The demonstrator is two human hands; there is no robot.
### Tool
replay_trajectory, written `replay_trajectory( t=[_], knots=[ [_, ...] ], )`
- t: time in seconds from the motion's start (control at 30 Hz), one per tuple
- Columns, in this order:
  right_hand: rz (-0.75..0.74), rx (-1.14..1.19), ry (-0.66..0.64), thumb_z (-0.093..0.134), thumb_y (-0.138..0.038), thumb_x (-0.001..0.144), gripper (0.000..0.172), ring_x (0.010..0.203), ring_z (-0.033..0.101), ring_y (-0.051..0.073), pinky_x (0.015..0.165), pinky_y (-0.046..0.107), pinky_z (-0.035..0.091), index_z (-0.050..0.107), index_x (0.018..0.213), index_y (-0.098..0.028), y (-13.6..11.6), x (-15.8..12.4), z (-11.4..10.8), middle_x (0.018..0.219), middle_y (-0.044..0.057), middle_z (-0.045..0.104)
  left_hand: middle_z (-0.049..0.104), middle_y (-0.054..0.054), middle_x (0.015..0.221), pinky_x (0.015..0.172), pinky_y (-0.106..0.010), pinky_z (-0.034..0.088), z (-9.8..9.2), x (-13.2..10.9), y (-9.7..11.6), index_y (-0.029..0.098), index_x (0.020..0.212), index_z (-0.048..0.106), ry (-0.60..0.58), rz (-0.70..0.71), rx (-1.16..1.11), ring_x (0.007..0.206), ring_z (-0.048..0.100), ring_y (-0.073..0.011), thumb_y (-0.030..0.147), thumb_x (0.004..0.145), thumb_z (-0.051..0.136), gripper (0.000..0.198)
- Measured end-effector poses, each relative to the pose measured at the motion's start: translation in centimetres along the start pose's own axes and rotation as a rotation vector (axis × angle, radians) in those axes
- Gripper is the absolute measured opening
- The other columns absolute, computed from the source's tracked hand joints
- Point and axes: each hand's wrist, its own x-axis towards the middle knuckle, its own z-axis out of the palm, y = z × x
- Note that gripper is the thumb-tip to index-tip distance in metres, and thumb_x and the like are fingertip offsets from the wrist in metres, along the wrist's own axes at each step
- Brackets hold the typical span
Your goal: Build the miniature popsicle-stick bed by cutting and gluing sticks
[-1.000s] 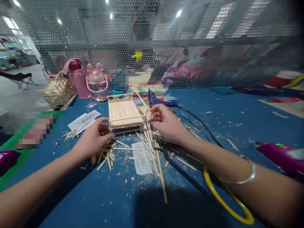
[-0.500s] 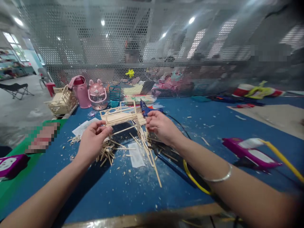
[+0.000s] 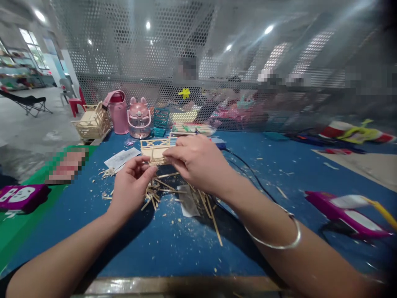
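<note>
Head view, then: what do the two hands hold?
— Both are on a small stick frame (image 3: 153, 150), a model made of thin wooden sticks. It is between the hands, at the middle of the blue worktop (image 3: 263, 182), a little above a heap of loose sticks (image 3: 161, 190).

How are the fingers of the left hand (image 3: 130, 188)?
— Thumb and forefinger are pressed together on the near left corner of the frame. The other fingers are curled under.

And the right hand (image 3: 195, 163)?
— It comes from the right and covers the right part of the frame. Its thumb and forefinger pinch the near rail, and the back of the hand hides the rest. A silver bangle (image 3: 279, 236) is on that wrist.

What lies around?
— A paper slip (image 3: 189, 203) is just beside the heap. A black cable (image 3: 248, 169) runs behind the right hand. Far left stand a pink bottle (image 3: 119, 111), a pink bunny cup (image 3: 139, 120) and a second stick model (image 3: 92, 124). A magenta tool (image 3: 344, 211) lies well apart at the right; I cannot tell what it is.
</note>
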Motion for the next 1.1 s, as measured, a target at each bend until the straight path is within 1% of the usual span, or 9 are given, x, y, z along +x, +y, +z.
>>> replay_trajectory(
  t=[0.1,0.3,0.53,0.7,0.87,0.93,0.97,1.03,1.1],
  knots=[
    [0.013,-0.009,-0.012,0.048,-0.022,0.082,0.02,0.066,0.043,0.016,0.06,0.029,0.023,0.068,0.083,-0.021,0.2,-0.1,0.5,0.069,0.004,0.057,0.06,0.003,0.067,0.057,-0.023,0.043,0.0,-0.1,-0.2,0.018,0.094,0.055,-0.001,0.036,0.017,0.06,0.056,-0.0104,0.026,0.068,0.069,0.031],
    [-0.019,0.034,-0.042,0.046,-0.024,0.084,0.023,0.067,0.048,0.016,0.061,0.029,0.025,0.068,0.082,-0.02,0.3,-0.3,1.1,0.07,0.004,0.06,0.06,0.002,0.07,0.059,-0.023,0.044,0.0,-0.3,-0.5,0.018,0.089,0.058,-0.033,0.102,0.054,0.062,0.055,-0.0104,0.024,0.072,0.066,0.02],
    [0.026,0.147,-0.045,0.048,-0.022,0.084,0.019,0.071,0.052,0.016,0.062,0.028,0.025,0.067,0.081,-0.017,0.0,-0.2,1.2,0.076,0.004,0.065,0.06,0.002,0.069,0.061,-0.023,0.045,0.0,-0.3,-0.3,0.018,0.089,0.058,-0.035,0.078,0.043,0.063,0.055,-0.0101,0.023,0.072,0.067,0.02],
    [0.049,0.146,-0.02,0.049,-0.022,0.085,0.019,0.074,0.054,0.017,0.066,0.03,0.023,0.067,0.08,-0.018,-0.1,-0.1,1.6,0.076,0.003,0.066,0.06,0.002,0.067,0.059,-0.023,0.045,0.1,-0.4,-0.3,0.018,0.088,0.059,-0.027,0.092,0.057,0.061,0.056,-0.0105,0.023,0.071,0.067,0.019],
    [0.031,0.13,-0.004,0.052,-0.021,0.083,0.016,0.073,0.053,0.016,0.069,0.031,0.022,0.067,0.078,-0.02,-0.3,-0.2,1.5,0.074,0.002,0.066,0.061,0.002,0.068,0.059,-0.023,0.045,0.1,-0.5,-0.3,0.016,0.087,0.059,-0.013,0.102,0.076,0.061,0.055,-0.01,0.024,0.071,0.067,0.02],
    [0.037,0.167,0.049,0.053,-0.024,0.083,0.016,0.071,0.053,0.015,0.071,0.032,0.025,0.067,0.077,-0.02,-0.1,-0.2,0.8,0.071,0.001,0.065,0.062,0.001,0.07,0.06,-0.023,0.045,0.1,-0.4,-0.2,0.015,0.088,0.059,-0.011,0.091,0.075,0.062,0.056,-0.0101,0.025,0.07,0.067,0.021],
    [0.054,0.213,0.103,0.053,-0.026,0.083,0.016,0.068,0.052,0.014,0.07,0.032,0.026,0.067,0.077,-0.019,0.2,-0.3,0.3,0.069,0.001,0.064,0.062,0.001,0.07,0.06,-0.023,0.045,0.0,-0.3,-0.1,0.015,0.088,0.059,-0.009,0.079,0.073,0.063,0.056,-0.0101,0.025,0.07,0.067,0.022],
    [0.137,0.349,0.271,0.053,-0.029,0.084,0.018,0.063,0.05,0.012,0.066,0.03,0.03,0.066,0.078,-0.018,1.0,-0.6,-0.9,0.065,-0.001,0.061,0.062,0.001,0.069,0.06,-0.022,0.045,-0.1,-0.1,0.0,0.015,0.092,0.057,0.004,0.053,0.072,0.062,0.056,-0.0097,0.026,0.07,0.067,0.026],
    [0.267,0.492,0.47,0.051,-0.03,0.084,0.018,0.06,0.046,0.011,0.06,0.027,0.032,0.062,0.076,-0.018,1.9,-1.2,-1.6,0.063,-0.002,0.056,0.061,0.003,0.066,0.06,-0.022,0.044,-0.4,0.2,0.2,0.015,0.097,0.054,0.023,0.041,0.076,0.06,0.056,-0.0092,0.026,0.07,0.067,0.032]
  ],
)
